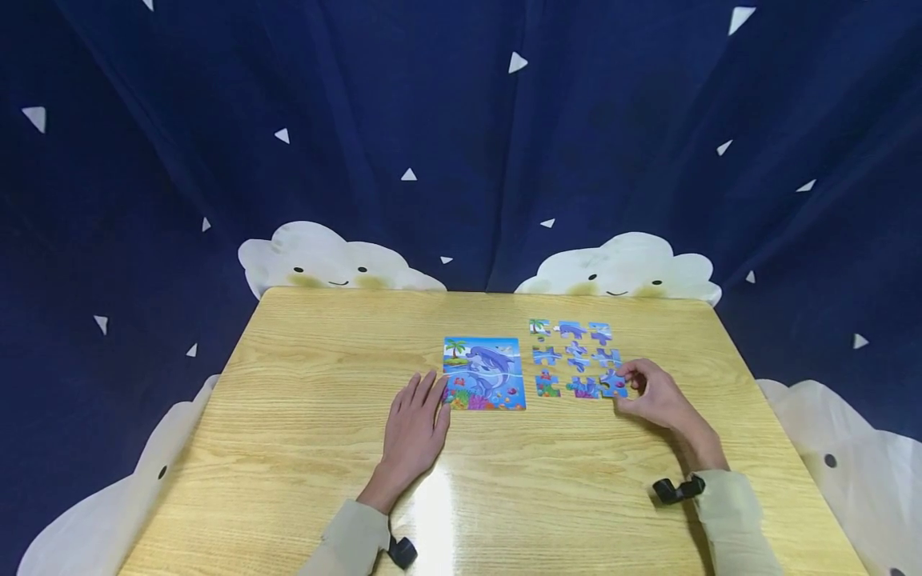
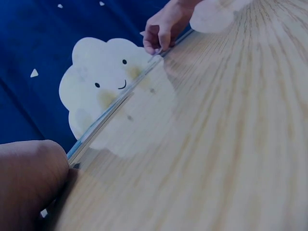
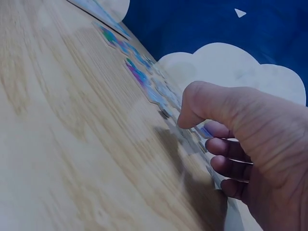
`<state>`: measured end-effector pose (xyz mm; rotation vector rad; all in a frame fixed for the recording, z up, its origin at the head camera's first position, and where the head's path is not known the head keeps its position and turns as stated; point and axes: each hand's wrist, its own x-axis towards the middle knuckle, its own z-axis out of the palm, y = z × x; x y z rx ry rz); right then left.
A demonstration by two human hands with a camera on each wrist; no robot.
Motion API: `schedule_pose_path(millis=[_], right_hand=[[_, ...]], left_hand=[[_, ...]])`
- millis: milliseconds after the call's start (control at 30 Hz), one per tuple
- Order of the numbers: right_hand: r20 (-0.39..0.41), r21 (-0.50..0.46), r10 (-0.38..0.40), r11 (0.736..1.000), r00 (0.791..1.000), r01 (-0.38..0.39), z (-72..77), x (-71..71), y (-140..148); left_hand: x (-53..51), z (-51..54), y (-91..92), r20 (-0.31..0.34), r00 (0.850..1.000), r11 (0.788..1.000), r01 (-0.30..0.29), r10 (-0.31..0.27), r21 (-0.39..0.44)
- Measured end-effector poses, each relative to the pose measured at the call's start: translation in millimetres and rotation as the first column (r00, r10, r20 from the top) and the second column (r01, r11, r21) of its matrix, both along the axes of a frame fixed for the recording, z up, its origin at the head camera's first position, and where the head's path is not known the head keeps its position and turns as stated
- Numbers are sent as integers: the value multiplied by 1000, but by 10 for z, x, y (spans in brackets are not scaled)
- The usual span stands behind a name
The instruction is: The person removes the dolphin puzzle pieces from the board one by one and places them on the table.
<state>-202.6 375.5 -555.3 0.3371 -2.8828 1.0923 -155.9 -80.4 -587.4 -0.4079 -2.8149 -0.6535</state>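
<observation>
My left hand [image 1: 416, 428] lies palm down on the table, fingers straight, with fingertips at the lower left edge of a square dolphin picture [image 1: 485, 374]. Right of that picture, loose jigsaw pieces [image 1: 576, 352] are spread in three rows with small gaps. My right hand [image 1: 654, 394] pinches the corner puzzle piece [image 1: 611, 386] at the lower right of these rows, between thumb and fingers. In the right wrist view the thumb and curled fingers [image 3: 228, 166] partly hide that piece.
The wooden table [image 1: 302, 448] has its far edge against a dark blue curtain [image 1: 446, 120] with white triangles and smiling clouds. Each wrist wears a small black camera [image 1: 677, 490].
</observation>
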Motion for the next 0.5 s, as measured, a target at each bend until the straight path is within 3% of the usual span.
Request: schedule_pose_path(millis=[500], right_hand=[[63, 32, 21, 999, 998, -24, -37, 6, 97]], left_hand=[[6, 8, -2, -15, 1000, 1000, 3, -3, 1]])
